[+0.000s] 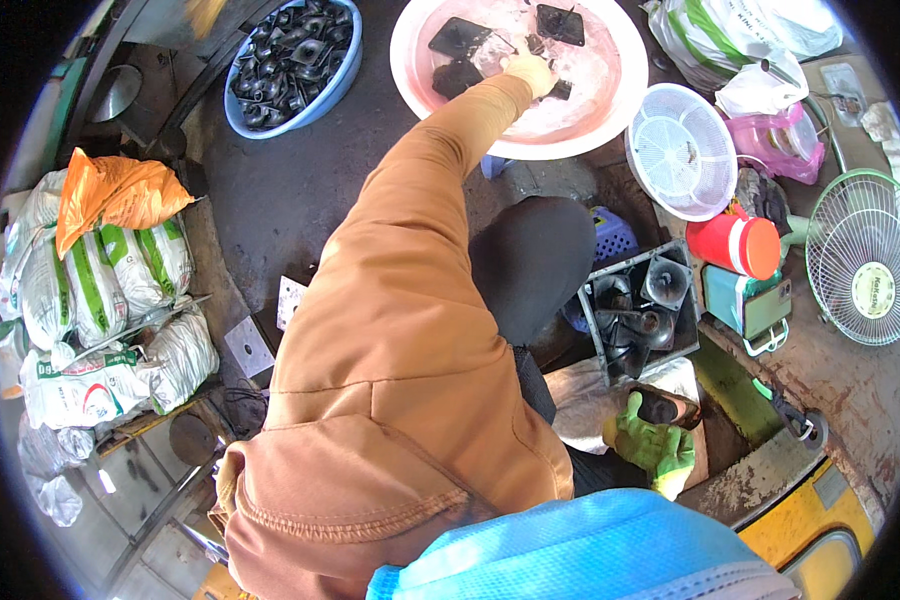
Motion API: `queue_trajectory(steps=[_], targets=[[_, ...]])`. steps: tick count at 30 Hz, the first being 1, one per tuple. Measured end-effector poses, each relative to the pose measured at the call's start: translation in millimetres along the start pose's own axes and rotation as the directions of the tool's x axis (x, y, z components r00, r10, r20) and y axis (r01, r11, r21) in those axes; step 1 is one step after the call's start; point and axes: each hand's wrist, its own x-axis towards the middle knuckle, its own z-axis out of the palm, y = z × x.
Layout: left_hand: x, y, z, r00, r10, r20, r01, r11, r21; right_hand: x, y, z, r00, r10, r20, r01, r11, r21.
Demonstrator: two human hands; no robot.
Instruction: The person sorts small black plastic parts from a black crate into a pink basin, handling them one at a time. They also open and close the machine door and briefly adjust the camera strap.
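My left hand [533, 73], in a pale yellow glove, reaches over the pink basin [415, 90] of cloudy pinkish liquid. Its fingers close around a small dark part [536, 44], mostly hidden by the glove. Around it lie black square-flanged parts, one a flat black piece [460, 37] and another with a thin stem [560, 25]. At lower right, my right hand [652, 445] wears a yellow-green glove. Its fingers curl against a dark block [662, 407] with a brownish side; the blue mask covers that forearm.
A blue tub [348, 75] of black funnel-shaped parts stands at far left. A grey crate [598, 335] holds more beside my knee. To the right are a white strainer basket [660, 165], a red jug [732, 245] and a green fan [860, 260]. Filled sacks [100, 280] line the left.
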Motion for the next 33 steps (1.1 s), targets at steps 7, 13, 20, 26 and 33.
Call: queue_trajectory(steps=[7,13,20,26,33], targets=[[11,-7,-6,0.974,0.141,0.18,-0.157,0.984,0.08,-3,-12,9,0.997,-0.072,-0.021,0.072,0.997,-0.015],[-17,-1,-36,0.973,0.224,-0.06,-0.228,0.972,-0.058,2,-6,10,0.984,-0.178,-0.022,0.177,0.983,-0.042],[-43,6,-106,0.889,0.109,-0.445,-0.203,0.965,-0.168,7,12,6,0.987,-0.156,-0.026,0.156,0.988,0.017],[-48,-10,-130,0.871,0.199,-0.45,-0.138,0.977,0.165,13,27,3,0.961,-0.259,-0.096,0.252,0.965,-0.072],[-28,-50,-128,0.947,0.28,-0.157,-0.196,0.893,0.406,1,21,9,0.916,-0.392,-0.088,0.315,0.836,-0.449]])
